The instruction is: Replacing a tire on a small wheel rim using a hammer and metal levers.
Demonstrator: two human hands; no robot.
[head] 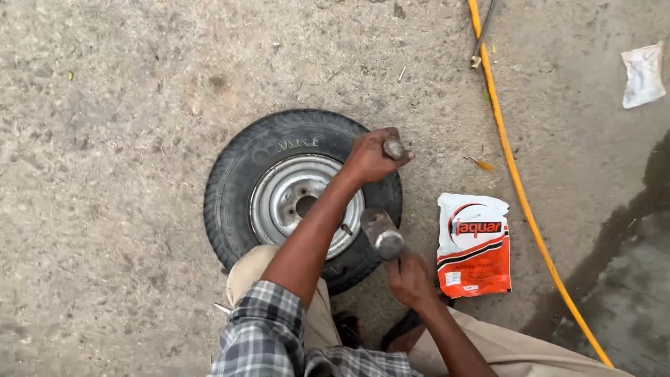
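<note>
Steel is filling both your fists: your left hand (371, 157) is clenching a short metal rod (394, 148) upright at the tyre's (241, 164) far sidewall, and your right hand (410, 279) is closing round the hammer (382, 234) just below its head. Expect both tools to feel heavy, rigid and slick, so keep gripping low on the shaft. Rubber is lying flat on the gritty ground, stiff around its silver rim (279, 202). A red-and-white packet (474, 244) and a yellow hose (520, 188) are lying beside you.

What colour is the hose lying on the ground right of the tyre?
Yellow. The hose shows best in the head view, running past the packet.
</note>
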